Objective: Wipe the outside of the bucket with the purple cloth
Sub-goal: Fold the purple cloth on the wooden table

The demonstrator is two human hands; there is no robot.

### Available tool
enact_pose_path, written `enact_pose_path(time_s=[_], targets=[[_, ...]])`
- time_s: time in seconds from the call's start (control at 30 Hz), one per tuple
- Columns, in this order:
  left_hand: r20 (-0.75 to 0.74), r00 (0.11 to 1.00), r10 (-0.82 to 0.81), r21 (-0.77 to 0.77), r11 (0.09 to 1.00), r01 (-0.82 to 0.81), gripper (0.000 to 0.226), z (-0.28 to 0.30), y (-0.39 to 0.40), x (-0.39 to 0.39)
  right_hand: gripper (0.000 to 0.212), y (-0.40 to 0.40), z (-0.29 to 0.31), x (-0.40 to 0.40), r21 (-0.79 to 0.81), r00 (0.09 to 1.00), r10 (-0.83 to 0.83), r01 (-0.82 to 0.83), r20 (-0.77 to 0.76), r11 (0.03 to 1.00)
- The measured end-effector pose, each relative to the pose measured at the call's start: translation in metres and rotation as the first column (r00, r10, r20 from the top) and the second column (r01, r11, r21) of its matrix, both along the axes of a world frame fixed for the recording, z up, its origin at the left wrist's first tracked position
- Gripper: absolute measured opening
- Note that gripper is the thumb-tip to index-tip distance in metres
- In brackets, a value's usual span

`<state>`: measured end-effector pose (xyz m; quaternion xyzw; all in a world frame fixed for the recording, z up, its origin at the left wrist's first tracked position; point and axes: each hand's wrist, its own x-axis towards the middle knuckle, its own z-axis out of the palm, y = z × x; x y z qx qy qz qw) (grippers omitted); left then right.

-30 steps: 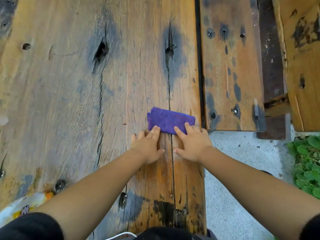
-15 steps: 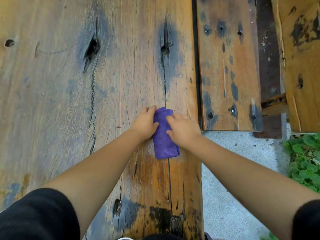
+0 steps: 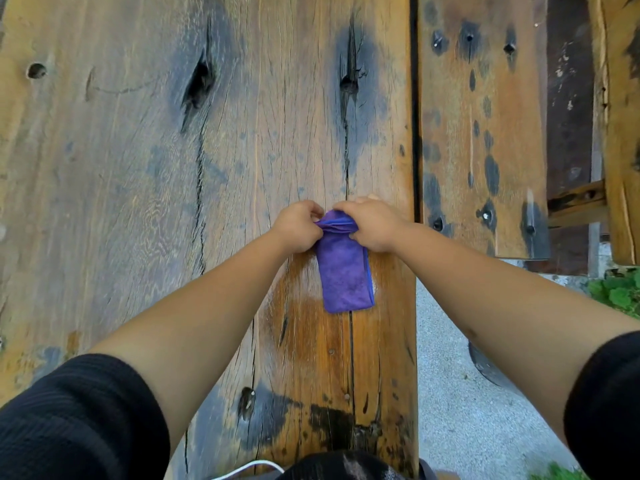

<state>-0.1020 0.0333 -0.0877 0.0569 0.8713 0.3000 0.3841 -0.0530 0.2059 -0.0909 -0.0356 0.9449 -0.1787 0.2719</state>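
Hands, left (image 3: 298, 226) and right (image 3: 371, 223), each grip pinching the folded purple cloth (image 3: 344, 271) on the wooden table (image 3: 138, 168).

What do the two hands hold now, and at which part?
Both the left hand and the right hand pinch the folded purple cloth at its far end.

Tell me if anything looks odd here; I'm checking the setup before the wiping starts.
No bucket is in view. Both the left hand and right hand pinch the far end of the folded purple cloth on the cracked, stained wooden table.
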Motion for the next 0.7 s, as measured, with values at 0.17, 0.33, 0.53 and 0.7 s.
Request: enact_pose_path(time_s=[0.17,0.33,0.53,0.7], targets=[[-0.111,0.968,-0.227,0.062,0.970,0.235,0.040,0.021,-0.005,0.018,0.022,0.000,0.009,0.014,-0.126,0.997,-0.044,0.036,-0.060,0.991],[-0.330,0.908,-0.257,0.160,0.933,0.322,0.046,0.029,-0.018,0.047,0.048,-0.001,0.027,0.033,-0.252,0.997,-0.033,0.048,0.063,0.966],[-0.435,0.842,-0.320,0.207,0.874,0.439,0.033,0.029,-0.034,0.086,0.025,-0.006,0.031,0.074,-0.091,0.979,0.124,-0.140,-0.161,0.986],[-0.451,0.508,-0.734,-0.162,0.627,0.762,0.041,0.016,-0.059,0.112,0.024,-0.013,0.011,0.128,0.088,0.942,0.276,-0.263,-0.193,0.961]])
